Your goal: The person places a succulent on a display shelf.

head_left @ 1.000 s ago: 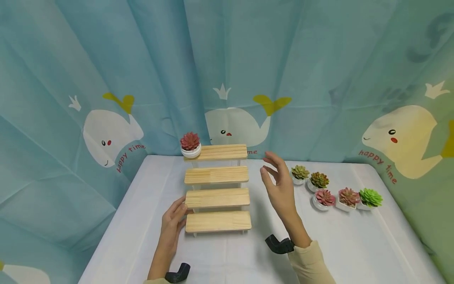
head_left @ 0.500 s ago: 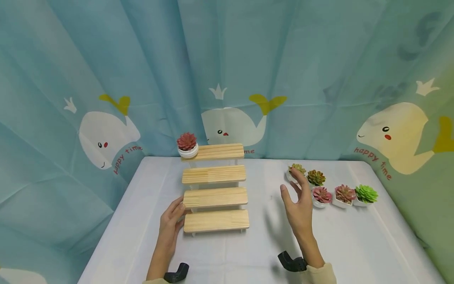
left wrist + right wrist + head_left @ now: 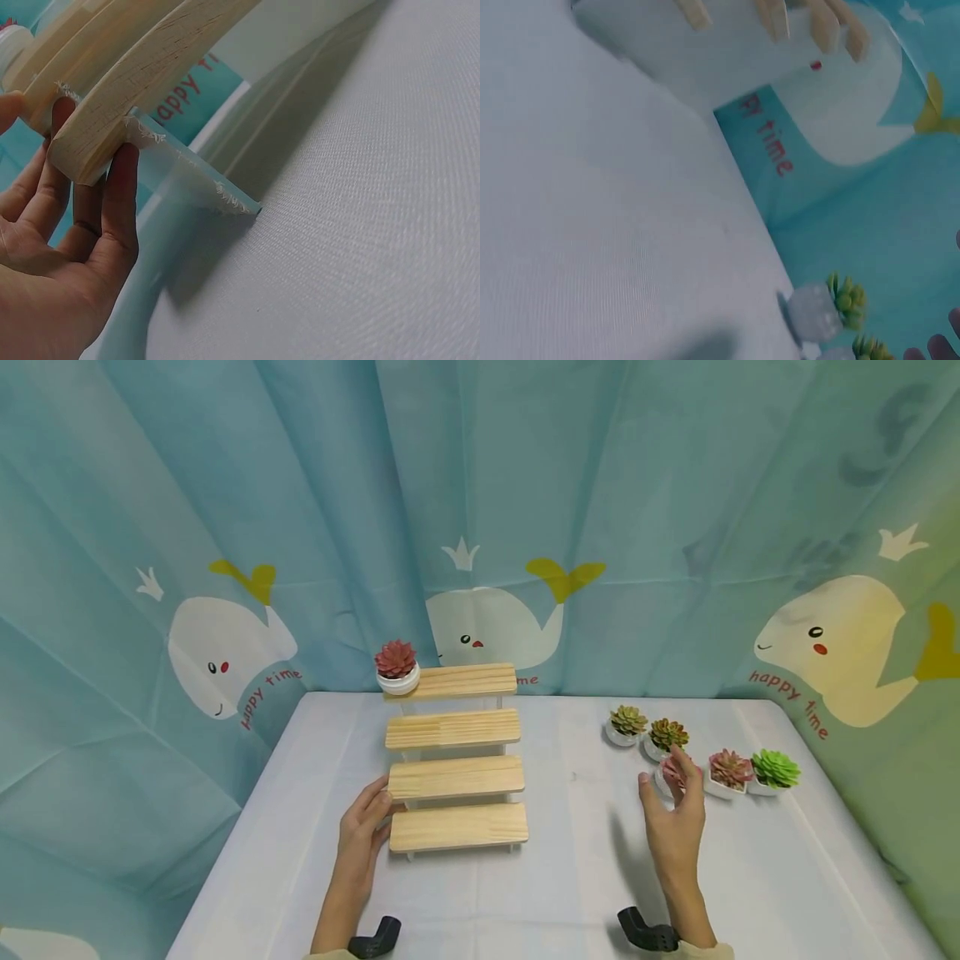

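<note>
My left hand (image 3: pixel 362 831) holds the left end of a four-step wooden display stand (image 3: pixel 457 778). In the left wrist view, the fingers (image 3: pixel 120 195) touch the end and underside of a pale wooden step (image 3: pixel 105 120). On the right, my right hand (image 3: pixel 677 827) is over a pink potted succulent (image 3: pixel 667 781), partly hiding it, with thumb and fingers spread apart. Contact with the pot cannot be made out. Only dark fingertips (image 3: pixel 939 346) show at the edge of the right wrist view. A red succulent in a white pot (image 3: pixel 397 668) sits on the top step's left end.
Around the right hand stand an olive-green succulent (image 3: pixel 627 722), a darker green-brown one (image 3: pixel 667 737), a dusty-pink one (image 3: pixel 729 772) and a bright green one (image 3: pixel 776 770), all in white pots. A whale-printed curtain (image 3: pixel 495 527) hangs behind the white table (image 3: pixel 555 893).
My right hand has moved right, from beside the stand past the olive-green succulent to the pink one. The left hand stays at the stand. The view has shifted slightly.
</note>
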`<state>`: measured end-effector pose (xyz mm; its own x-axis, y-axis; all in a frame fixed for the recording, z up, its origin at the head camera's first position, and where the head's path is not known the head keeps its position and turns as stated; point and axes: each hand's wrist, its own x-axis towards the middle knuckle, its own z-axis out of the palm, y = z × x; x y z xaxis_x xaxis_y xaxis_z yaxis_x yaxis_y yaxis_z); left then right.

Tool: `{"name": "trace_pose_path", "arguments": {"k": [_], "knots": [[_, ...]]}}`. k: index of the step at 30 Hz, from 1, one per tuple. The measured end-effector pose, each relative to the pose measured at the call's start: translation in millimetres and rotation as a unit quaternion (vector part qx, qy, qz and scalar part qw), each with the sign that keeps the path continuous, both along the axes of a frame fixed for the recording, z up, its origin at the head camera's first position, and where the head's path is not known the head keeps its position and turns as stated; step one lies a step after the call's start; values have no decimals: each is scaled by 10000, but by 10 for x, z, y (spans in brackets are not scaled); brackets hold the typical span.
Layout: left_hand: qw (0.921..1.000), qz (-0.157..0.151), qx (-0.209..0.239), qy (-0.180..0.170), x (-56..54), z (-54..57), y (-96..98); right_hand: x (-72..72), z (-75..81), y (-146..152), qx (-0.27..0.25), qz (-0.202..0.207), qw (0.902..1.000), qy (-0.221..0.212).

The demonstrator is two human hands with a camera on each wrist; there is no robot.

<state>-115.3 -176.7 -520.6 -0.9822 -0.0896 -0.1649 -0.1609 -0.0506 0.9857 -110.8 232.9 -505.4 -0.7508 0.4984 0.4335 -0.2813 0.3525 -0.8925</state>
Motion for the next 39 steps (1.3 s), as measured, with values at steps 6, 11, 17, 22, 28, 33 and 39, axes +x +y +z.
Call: {"name": "trace_pose_path", "arguments": {"k": [6, 11, 17, 22, 28, 33, 39], "knots": [[10000, -2, 77, 26, 8, -2, -6, 2, -58, 138, -163, -212, 9996, -67], [9999, 20, 90, -48, -3, -11, 5, 20, -97, 236, -89, -477, 9986, -201], [9999, 47, 58, -79, -5, -20, 5, 6, -163, 285, 140, -758, 9968, -232], [10000, 35, 39, -26, -1, -10, 7, -9, -183, 297, 157, -851, 9962, -55], [10000, 0, 62, 20, 3, 5, 12, 2, -186, 329, 91, -968, 9952, -84], [10000, 35, 76, -4, 5, 4, 14, 17, -198, 350, 19, -812, 9949, -604], [10000, 43, 32, 25, -1, 0, 16, -1, -229, 371, 21, -485, 9902, -1308]]}}
